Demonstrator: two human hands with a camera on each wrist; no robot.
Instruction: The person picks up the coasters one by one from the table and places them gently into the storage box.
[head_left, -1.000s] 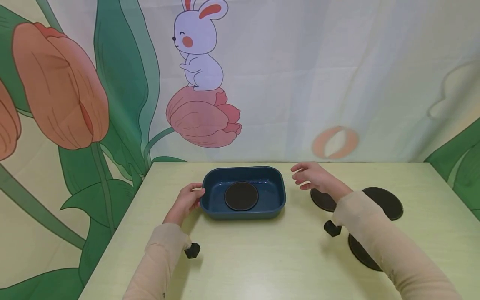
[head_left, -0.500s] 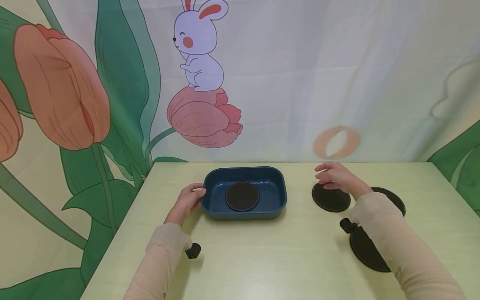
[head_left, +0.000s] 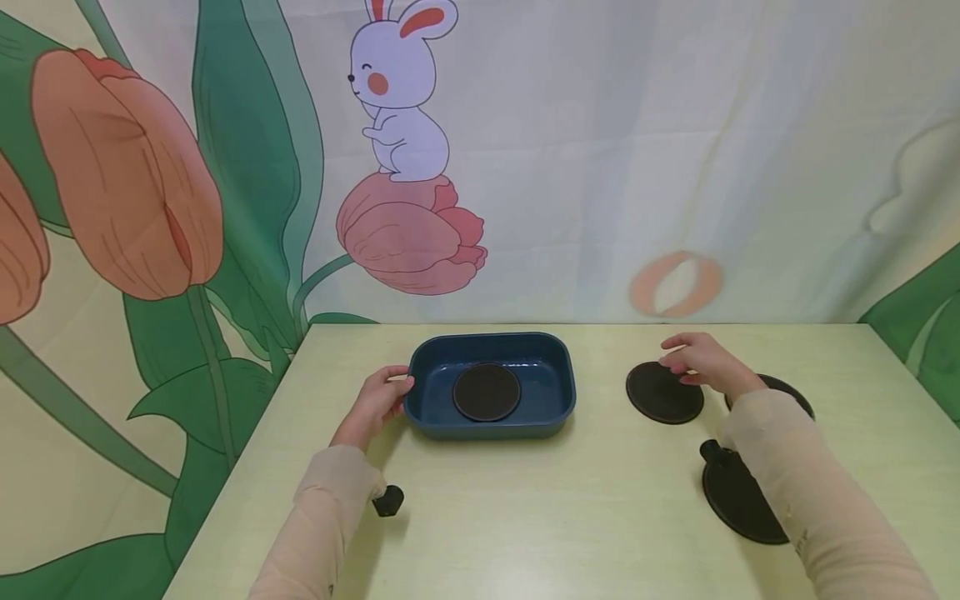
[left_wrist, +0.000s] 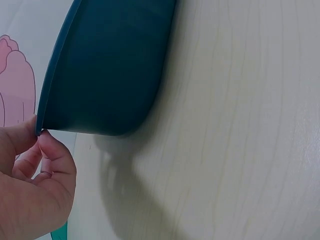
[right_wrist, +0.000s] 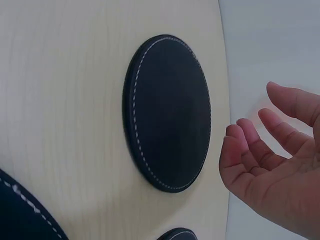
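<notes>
Left hand (head_left: pixel 372 406): fingers (left_wrist: pixel 55 160) curled at the short rim of the blue tray (head_left: pixel 558 392), thumb above and fingertips beneath the lip, pinching it. Right hand (head_left: pixel 701 362): fingers (right_wrist: pixel 250 150) relaxed and slightly spread, holding nothing, hovering over the far edge of the nearest loose coaster (head_left: pixel 664 392); contact cannot be confirmed from either view.

Progress, as judged: one coaster (head_left: pixel 487 392) already lies flat in the middle of the tray floor, just beyond the left fingers. Three remain on the tabletop (head_left: pixel 525 500): the one beneath the right fingers, a second (head_left: pixel 780 388) beyond them and partly hidden by the wrist, and a third (head_left: pixel 738 500) back toward the body, half covered by the right sleeve (head_left: pixel 810 492). The work appears roughly one quarter done.

Materials: coasters are round, thin, black discs, matte and leather-like, with pale stitching around the rim in the right wrist view. The tray is rectangular with rounded corners, smooth dark-blue walls flaring outward, probably plastic or glazed. The tabletop is pale wood-grain laminate. Behind it hangs a printed cloth backdrop (head_left: pixel 675 167) with a rabbit and tulips.
</notes>
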